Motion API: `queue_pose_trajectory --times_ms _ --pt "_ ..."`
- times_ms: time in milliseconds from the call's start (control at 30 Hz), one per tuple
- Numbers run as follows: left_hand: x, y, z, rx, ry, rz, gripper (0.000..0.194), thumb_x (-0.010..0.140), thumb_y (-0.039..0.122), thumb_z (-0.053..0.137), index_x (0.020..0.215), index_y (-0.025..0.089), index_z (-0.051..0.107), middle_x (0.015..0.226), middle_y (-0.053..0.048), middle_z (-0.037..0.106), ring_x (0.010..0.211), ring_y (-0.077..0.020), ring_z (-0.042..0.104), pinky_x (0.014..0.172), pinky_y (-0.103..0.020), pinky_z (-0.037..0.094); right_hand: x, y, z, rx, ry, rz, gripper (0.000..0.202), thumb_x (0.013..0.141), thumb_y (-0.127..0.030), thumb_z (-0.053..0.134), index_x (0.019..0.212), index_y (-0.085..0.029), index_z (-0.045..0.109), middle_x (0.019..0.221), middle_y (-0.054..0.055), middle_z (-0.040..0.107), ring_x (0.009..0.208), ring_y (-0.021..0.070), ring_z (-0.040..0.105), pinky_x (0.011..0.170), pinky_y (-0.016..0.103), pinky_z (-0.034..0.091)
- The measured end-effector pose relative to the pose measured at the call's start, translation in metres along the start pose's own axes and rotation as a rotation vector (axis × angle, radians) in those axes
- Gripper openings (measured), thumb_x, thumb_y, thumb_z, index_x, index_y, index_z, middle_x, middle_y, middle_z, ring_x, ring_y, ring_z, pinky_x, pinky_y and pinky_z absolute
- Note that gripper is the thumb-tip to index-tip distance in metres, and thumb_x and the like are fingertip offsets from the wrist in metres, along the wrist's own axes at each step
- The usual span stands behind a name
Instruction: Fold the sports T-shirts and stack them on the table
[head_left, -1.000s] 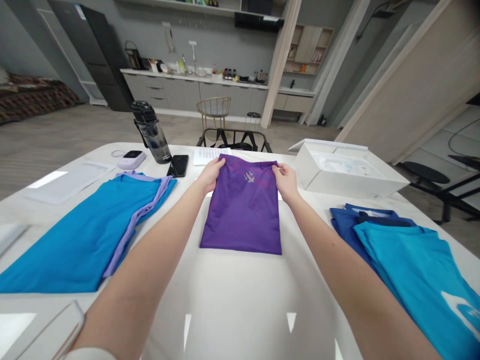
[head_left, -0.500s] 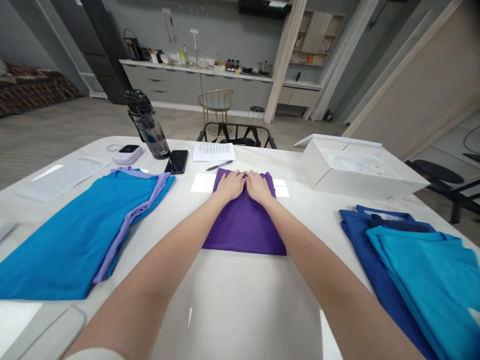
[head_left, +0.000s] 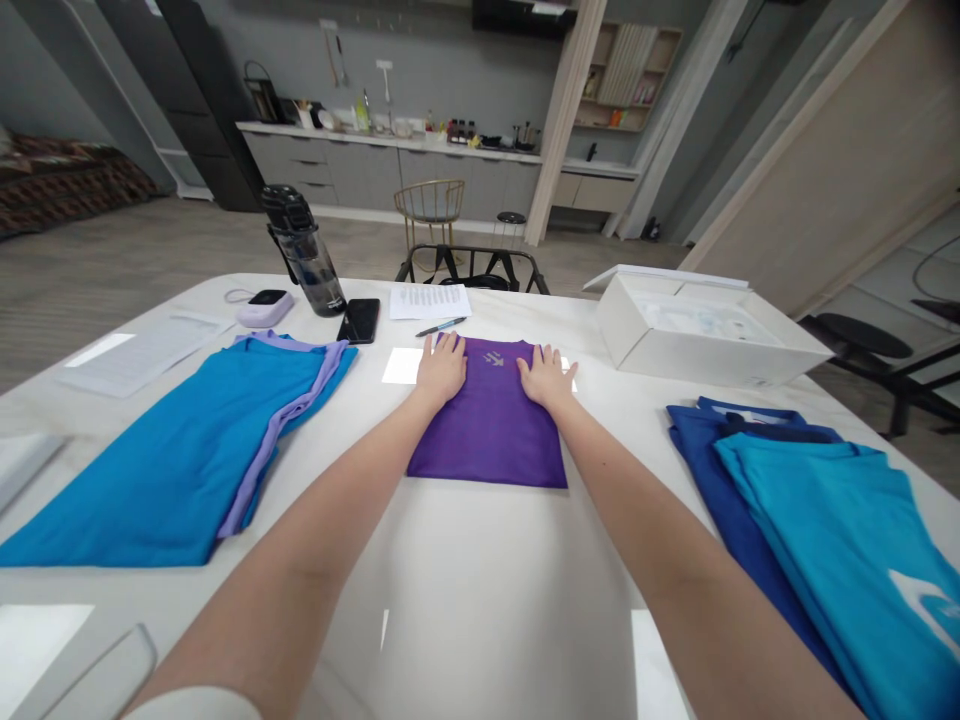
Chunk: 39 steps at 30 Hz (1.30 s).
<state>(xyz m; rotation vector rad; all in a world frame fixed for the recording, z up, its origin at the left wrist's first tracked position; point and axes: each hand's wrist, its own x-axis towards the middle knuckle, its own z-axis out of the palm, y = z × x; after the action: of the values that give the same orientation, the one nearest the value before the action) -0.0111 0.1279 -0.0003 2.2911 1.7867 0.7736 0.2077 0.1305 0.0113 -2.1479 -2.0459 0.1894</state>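
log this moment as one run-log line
left hand: flat on purple shirt | right hand: flat on its other side | shirt: folded, on table

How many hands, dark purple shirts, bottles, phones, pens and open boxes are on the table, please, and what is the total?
Hands: 2 (left hand, right hand)
Dark purple shirt: 1
Bottle: 1
Phone: 1
Pen: 1
Open box: 1
Total: 7
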Motion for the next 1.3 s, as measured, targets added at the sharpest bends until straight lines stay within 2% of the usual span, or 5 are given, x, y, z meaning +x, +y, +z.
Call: queue_pose_trajectory --times_ms 233,767,967,1133,1300 --pt "-0.047 0.05 0.007 0.021 -0.22 0.051 0.053 0.103 0.032 0.032 0.152 0.017 0.047 0.16 -0.016 0.04 0.15 -0.0335 0.032 0.122 -0.06 0.018 -0.065 -0.031 0.007 0.055 -0.025 -0.265 0.059 0.107 -0.04 0.018 0.159 -0.02 0.034 0.167 0.008 0.028 0.154 0.0267 0.021 0.124 0.054 0.013" --pt "-0.163 0.05 -0.035 0.092 -0.224 0.085 0.059 0.103 0.054 0.034 0.156 0.03 0.04 0.166 -0.003 0.03 0.155 -0.0282 0.021 0.126 -0.049 0.013 -0.175 0.012 -0.006 0.003 -0.013 -0.242 0.063 0.104 -0.058 0.029 0.161 -0.031 0.029 0.169 0.005 0.021 0.155 0.0289 0.014 0.123 0.058 0.01" --pt "-0.188 0.046 -0.06 0.019 -0.275 0.086 0.059 0.103 0.047 0.037 0.157 0.025 0.037 0.167 -0.006 0.029 0.154 -0.0263 0.024 0.125 -0.044 0.02 -0.207 0.04 -0.017 0.228 0.181 -0.156 0.051 0.101 -0.048 0.045 0.14 -0.017 0.057 0.144 0.014 0.057 0.133 0.0242 0.051 0.113 0.036 0.036" --pt "-0.217 0.051 -0.081 0.206 -0.057 -0.192 0.049 0.097 0.033 0.046 0.144 0.016 0.049 0.138 -0.019 0.057 0.126 -0.0314 0.055 0.104 -0.044 0.043 -0.231 0.049 -0.026 0.164 0.121 0.074 0.04 0.098 -0.053 0.052 0.101 -0.019 0.072 0.1 0.012 0.074 0.1 0.0278 0.067 0.09 0.037 0.046" --pt "-0.224 0.062 -0.083 0.258 -0.078 -0.332 0.03 0.099 0.023 0.039 0.123 0.017 0.057 0.111 -0.016 0.068 0.106 -0.0297 0.065 0.088 -0.04 0.046 -0.232 0.036 -0.037 0.108 -0.014 0.111 0.032 0.1 -0.044 0.051 0.101 -0.02 0.073 0.104 0.013 0.076 0.105 0.0263 0.069 0.087 0.035 0.045"
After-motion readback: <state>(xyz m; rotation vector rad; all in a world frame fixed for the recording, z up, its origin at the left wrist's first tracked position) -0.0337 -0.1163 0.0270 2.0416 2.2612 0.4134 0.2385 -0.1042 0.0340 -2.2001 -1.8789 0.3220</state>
